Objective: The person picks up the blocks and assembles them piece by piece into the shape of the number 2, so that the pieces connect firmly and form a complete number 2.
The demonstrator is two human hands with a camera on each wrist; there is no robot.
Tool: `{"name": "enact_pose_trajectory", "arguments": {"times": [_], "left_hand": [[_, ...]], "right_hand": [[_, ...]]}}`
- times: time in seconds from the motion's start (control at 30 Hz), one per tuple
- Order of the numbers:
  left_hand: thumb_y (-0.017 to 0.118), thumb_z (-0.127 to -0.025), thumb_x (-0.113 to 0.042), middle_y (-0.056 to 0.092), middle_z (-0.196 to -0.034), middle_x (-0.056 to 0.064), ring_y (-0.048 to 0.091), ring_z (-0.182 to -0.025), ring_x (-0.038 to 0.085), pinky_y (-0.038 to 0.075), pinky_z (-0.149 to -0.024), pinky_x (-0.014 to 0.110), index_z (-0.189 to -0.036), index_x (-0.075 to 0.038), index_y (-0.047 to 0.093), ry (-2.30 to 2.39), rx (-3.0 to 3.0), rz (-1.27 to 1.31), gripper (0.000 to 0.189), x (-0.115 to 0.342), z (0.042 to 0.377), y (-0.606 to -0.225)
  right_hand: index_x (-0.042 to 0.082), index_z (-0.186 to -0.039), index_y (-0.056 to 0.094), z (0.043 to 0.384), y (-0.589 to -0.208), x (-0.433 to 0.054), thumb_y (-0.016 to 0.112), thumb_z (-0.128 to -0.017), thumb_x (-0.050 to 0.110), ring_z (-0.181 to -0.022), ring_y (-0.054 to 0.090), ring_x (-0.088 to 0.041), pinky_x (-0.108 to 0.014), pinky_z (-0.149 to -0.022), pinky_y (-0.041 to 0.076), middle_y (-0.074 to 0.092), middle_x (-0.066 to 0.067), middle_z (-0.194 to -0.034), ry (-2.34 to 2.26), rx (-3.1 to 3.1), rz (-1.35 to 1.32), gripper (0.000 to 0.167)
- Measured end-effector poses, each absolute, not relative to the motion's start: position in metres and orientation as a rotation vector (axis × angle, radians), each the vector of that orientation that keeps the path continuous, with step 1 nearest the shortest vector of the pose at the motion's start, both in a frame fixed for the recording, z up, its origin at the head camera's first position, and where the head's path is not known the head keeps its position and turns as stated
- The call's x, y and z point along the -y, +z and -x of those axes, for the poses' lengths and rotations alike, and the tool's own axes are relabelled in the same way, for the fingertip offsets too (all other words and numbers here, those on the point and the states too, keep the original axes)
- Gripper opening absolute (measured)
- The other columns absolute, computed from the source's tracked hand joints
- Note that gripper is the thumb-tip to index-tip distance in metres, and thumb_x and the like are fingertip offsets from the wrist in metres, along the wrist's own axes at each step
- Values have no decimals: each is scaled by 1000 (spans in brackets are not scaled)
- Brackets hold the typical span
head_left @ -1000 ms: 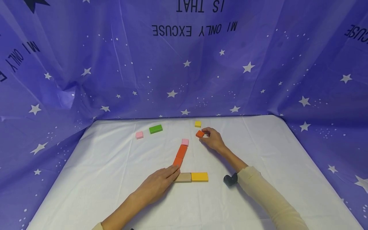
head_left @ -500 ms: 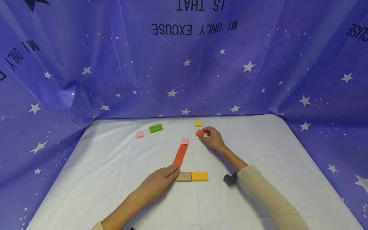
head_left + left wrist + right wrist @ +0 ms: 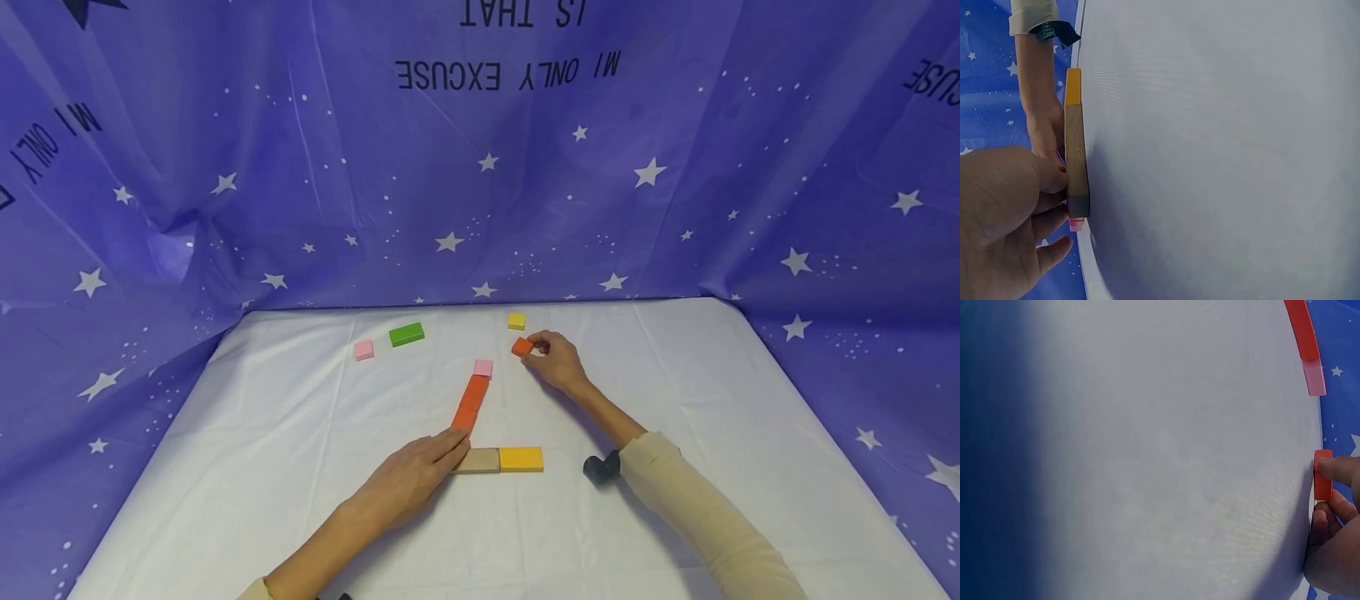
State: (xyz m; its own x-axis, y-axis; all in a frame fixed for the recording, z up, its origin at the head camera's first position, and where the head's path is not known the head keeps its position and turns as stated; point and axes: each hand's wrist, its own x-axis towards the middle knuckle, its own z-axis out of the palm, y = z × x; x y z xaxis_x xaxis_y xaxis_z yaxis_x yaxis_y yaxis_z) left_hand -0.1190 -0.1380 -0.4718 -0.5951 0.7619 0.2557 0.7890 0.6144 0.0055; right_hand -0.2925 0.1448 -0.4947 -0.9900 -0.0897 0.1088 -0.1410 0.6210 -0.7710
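Observation:
Flat orange blocks (image 3: 473, 393) run in a slanted line, topped at the far end by a small pink block (image 3: 483, 368). At their near end, my left hand (image 3: 412, 475) rests its fingers over the meeting of the orange line and a wooden block (image 3: 480, 461), hiding part of both. In the left wrist view, its fingertips touch the top of the wooden block (image 3: 1076, 156). A yellow block (image 3: 521, 459) lies end to end with the wooden one. Farther right, my right hand (image 3: 557, 362) pinches a small orange block (image 3: 522, 347) between thumb and fingers, close over the cloth.
A small yellow block (image 3: 517, 321) lies just behind the right hand's block. At the back left are a green block (image 3: 407, 334) and another pink block (image 3: 363, 350). White cloth (image 3: 262, 450) covers the table, and a purple starry curtain (image 3: 450, 183) stands behind it.
Both hands and the blocks stay practically where they were; the head view has only shifted very slightly.

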Motion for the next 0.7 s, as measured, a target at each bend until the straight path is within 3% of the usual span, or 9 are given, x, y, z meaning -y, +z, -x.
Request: {"name": "enact_pose_trajectory", "arguments": {"times": [0.27, 0.7], "left_hand": [[69, -90, 0, 53, -143, 14, 51, -131, 27, 47, -102, 39, -138, 0, 58, -162, 2645, 1267, 49, 138, 119, -472], [69, -90, -1, 53, -143, 15, 51, -131, 27, 47, -102, 39, -137, 1, 58, -154, 2628, 1270, 48, 138, 119, -473]], "right_hand": [[-1, -120, 69, 290, -492, -144, 76, -86, 9, -92, 58, -28, -40, -81, 49, 67, -15, -102, 1332, 2771, -247, 37], [5, -125, 70, 290, -488, -132, 76, -87, 10, -104, 66, -29, -43, -90, 53, 70, -14, -118, 1408, 2766, -340, 39]]}}
